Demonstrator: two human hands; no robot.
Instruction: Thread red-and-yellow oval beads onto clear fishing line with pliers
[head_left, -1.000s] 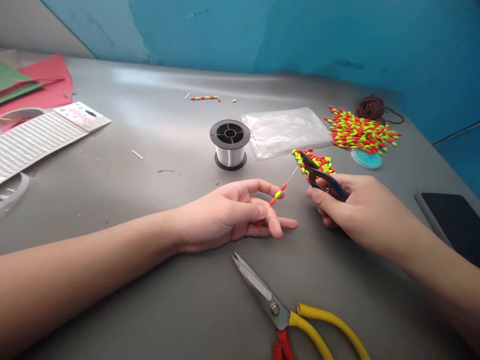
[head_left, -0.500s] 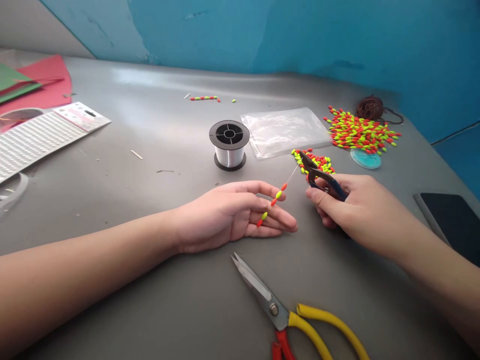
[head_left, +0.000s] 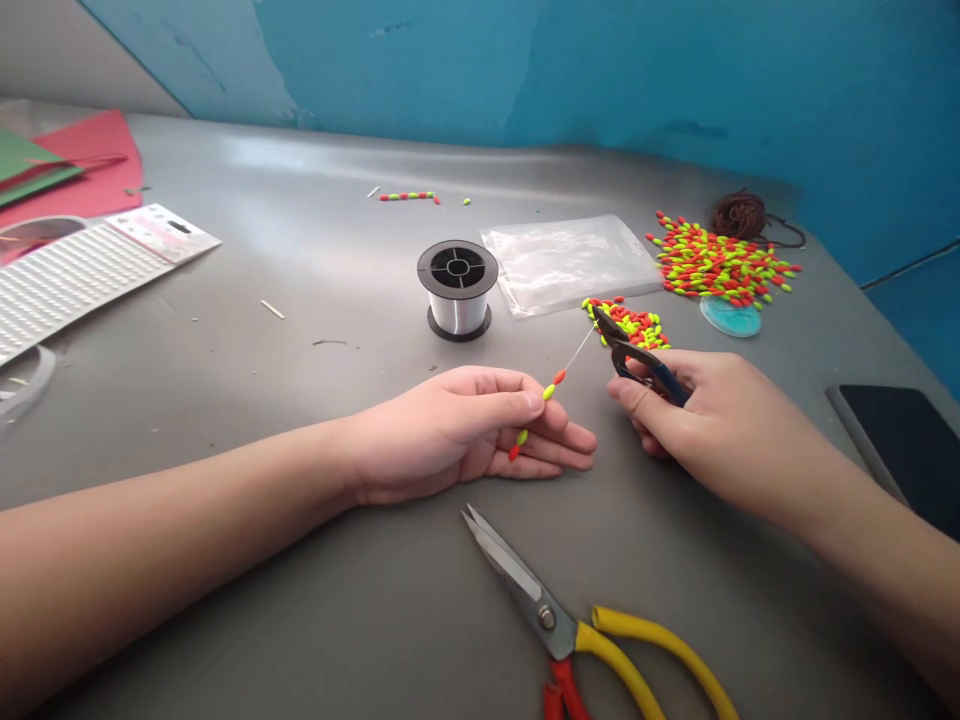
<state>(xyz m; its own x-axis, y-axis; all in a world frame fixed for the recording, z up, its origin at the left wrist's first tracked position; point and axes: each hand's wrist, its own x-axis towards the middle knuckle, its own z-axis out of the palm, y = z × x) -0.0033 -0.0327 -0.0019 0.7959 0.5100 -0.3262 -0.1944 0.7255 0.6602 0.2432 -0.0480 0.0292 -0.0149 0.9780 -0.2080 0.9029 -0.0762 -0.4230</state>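
My left hand (head_left: 487,425) lies palm up, thumb and index finger pinched on a short string of red and yellow-green beads (head_left: 550,391). The strand's lower beads hang across the other fingers, which are stretched out. My right hand (head_left: 686,405) grips dark pliers (head_left: 636,357) with blue handles. Their jaw tips meet the upper end of the thin clear line above the beads. Just behind the jaws lies a small heap of loose red and yellow beads (head_left: 646,325), partly covered by the pliers.
Scissors (head_left: 546,618) with yellow and red handles lie in front. Behind my left hand stands a spool of clear line (head_left: 458,290), beside a plastic bag (head_left: 574,262). A larger bead pile (head_left: 720,262), brown cord (head_left: 739,215) and a phone (head_left: 900,445) are to the right.
My left thumb and index finger have closed on the beads. The strand has dipped slightly down and left, and the pliers have shifted a little left with it.
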